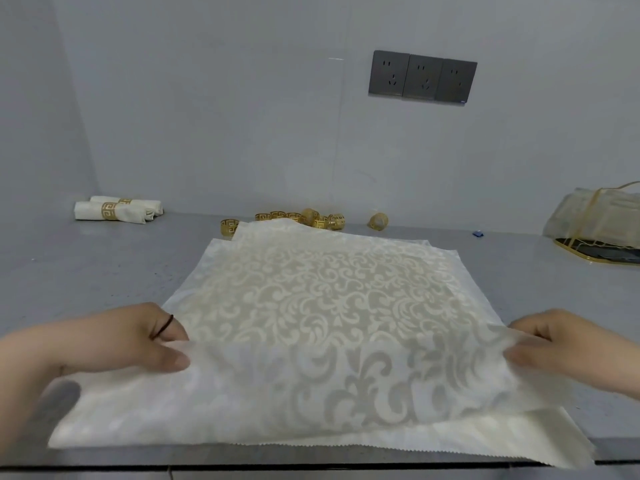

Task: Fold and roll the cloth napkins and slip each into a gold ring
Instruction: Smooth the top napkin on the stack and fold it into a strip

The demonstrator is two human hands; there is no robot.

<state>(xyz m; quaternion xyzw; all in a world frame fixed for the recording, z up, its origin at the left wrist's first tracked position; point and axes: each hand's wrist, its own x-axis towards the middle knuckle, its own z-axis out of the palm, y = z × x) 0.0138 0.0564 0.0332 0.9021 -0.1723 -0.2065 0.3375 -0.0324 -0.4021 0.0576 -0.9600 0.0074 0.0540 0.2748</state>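
A cream damask napkin [318, 306] lies spread on the grey table [86, 271], its near part folded over so the paler reverse shows. My left hand [131, 337] pinches the folded edge on the left, and my right hand [568, 344] pinches it on the right. Another napkin [519, 434] lies underneath, its zigzag edge showing at the front right. Several gold rings [311, 218] sit loose behind the napkin, by the wall. Two rolled napkins in gold rings [116, 209] lie at the back left.
A gold wire basket with sheer fabric [599, 226] stands at the back right. A small blue object [478, 233] lies near it. Three dark wall sockets [422, 77] are on the wall. The table's front edge runs just below the napkins.
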